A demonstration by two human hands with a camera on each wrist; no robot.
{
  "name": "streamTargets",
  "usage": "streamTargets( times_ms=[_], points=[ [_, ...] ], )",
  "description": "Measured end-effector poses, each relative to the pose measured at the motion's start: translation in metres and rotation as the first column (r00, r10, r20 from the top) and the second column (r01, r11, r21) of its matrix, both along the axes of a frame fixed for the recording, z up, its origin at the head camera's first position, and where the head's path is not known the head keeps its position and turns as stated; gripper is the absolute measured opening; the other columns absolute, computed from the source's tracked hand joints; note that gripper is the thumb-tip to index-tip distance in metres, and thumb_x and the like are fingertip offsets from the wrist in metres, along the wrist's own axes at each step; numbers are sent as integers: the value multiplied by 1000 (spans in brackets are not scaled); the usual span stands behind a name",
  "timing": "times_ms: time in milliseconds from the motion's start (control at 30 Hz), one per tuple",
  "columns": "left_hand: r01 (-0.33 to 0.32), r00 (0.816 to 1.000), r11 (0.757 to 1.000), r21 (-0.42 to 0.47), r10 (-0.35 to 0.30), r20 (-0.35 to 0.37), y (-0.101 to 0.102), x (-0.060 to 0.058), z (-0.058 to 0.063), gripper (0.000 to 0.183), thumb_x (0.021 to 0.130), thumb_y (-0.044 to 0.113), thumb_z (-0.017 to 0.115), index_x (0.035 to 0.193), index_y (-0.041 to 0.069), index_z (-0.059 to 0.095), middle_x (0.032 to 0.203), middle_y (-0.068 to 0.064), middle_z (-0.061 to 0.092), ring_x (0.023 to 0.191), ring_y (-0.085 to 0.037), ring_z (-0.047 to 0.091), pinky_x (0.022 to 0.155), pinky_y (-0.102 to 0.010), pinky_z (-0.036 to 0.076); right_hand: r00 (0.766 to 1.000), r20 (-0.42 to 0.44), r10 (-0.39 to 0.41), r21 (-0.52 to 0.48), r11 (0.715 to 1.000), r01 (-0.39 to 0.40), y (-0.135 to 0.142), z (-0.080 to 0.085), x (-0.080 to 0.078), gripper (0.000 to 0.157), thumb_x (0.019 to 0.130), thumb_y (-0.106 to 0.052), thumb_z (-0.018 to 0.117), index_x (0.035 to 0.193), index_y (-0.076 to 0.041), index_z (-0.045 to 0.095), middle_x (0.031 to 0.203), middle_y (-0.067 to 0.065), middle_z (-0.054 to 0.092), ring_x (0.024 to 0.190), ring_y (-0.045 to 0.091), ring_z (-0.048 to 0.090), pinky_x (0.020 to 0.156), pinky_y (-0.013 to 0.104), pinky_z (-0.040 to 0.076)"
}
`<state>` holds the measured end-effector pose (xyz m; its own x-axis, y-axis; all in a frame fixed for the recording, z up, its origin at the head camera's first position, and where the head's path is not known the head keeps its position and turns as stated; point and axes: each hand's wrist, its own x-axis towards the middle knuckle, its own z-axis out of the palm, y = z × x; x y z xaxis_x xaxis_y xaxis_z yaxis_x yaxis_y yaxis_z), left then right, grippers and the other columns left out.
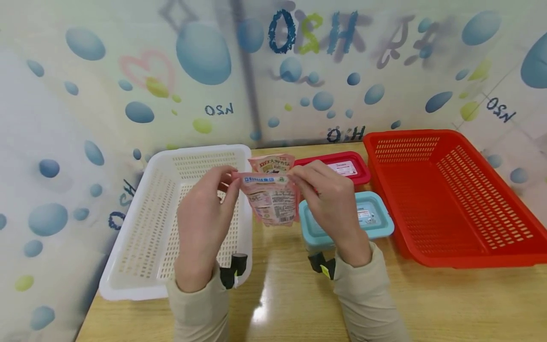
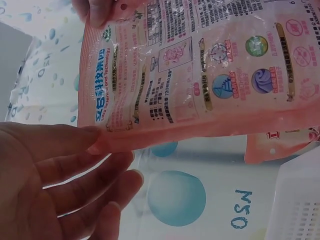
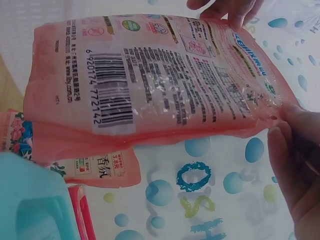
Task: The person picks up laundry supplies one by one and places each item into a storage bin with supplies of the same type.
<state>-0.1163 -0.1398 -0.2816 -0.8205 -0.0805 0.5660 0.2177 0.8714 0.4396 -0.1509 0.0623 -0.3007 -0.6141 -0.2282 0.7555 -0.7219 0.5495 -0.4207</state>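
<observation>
Both hands hold up a pink printed plastic pouch (image 1: 267,202) by its upper corners, its text-covered back facing the head camera. The left hand (image 1: 201,218) pinches the left corner between thumb and fingers. In the left wrist view the thumb lies over the corner of the pouch (image 2: 165,85), the other fingers loosely bent beneath. At the opposite corner, the right hand (image 1: 335,204) pinches near a small hole in the film. A barcode shows on the pouch (image 3: 170,85) in the right wrist view. Behind it stands a second pink pouch (image 1: 271,163), its lower part hidden.
A white perforated basket (image 1: 117,259) stands on the left of the wooden table (image 1: 295,308), a red one (image 1: 431,204) on the right. Between them are a teal-lidded container (image 1: 376,216), partly behind the right hand, and a red-lidded one (image 1: 361,168). A patterned sheet (image 1: 273,104) hangs behind.
</observation>
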Motion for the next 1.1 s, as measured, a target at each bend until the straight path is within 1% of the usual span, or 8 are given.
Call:
streamTargets(
  times_ms=[100,233,433,567,733,833,1000,1100],
  points=[
    [-21,1000,1000,18,21,19,-1,1,0,17,86,30,58,98,18,62,85,5,64,70,-11,58,53,-30,38,1000,-11,4,-15,1000,-4,-2,2,2,25,76,-14,70,101,-9,69,87,-1,65,79,7,59,66,23,49],
    [-48,998,998,33,47,40,-3,2,1,23,87,36,56,99,18,64,83,6,64,68,-11,57,54,-31,38,1000,-30,3,-29,1000,-4,-5,4,4,26,76,-14,70,101,-8,68,88,0,65,81,9,60,67,24,50],
    [-56,998,997,45,54,45,-4,4,2,28,87,39,54,103,18,64,81,5,64,69,-10,57,56,-29,39,999,-40,-16,-45,999,15,-6,7,4,26,76,-14,70,102,-9,68,89,1,65,81,9,59,66,25,50],
    [-50,998,997,60,48,31,-2,5,3,27,88,38,53,102,17,63,78,5,65,61,-10,54,54,-28,36,999,-37,-26,-68,997,23,-7,8,5,25,77,-14,69,102,-9,68,89,0,65,81,9,59,66,25,50],
    [-16,999,996,86,19,-36,-1,5,2,24,91,34,50,102,15,59,74,8,66,51,-7,48,49,-27,33,999,-39,-25,-118,993,20,-11,9,5,24,76,-14,69,100,-9,69,87,-1,64,79,7,59,64,23,49],
    [-8,998,994,110,14,-58,-1,5,2,24,91,33,49,102,14,58,76,7,66,53,-7,50,49,-27,35,999,-43,-29,-137,990,23,-13,10,5,23,77,-14,69,99,-10,69,86,-1,64,78,7,59,63,22,48],
    [-18,999,990,137,23,-37,0,6,4,26,90,34,49,104,13,57,79,5,66,58,-8,54,51,-27,39,998,-49,-26,-156,988,18,-16,11,6,23,76,-13,69,99,-10,69,87,0,64,78,7,58,61,21,47],
    [-22,999,989,143,28,-42,-1,6,5,26,90,34,49,104,13,57,79,4,66,58,-8,53,51,-26,39,999,-50,-19,-170,985,10,-18,11,6,24,76,-12,70,99,-9,69,87,0,64,79,7,58,61,21,47]
  ],
)
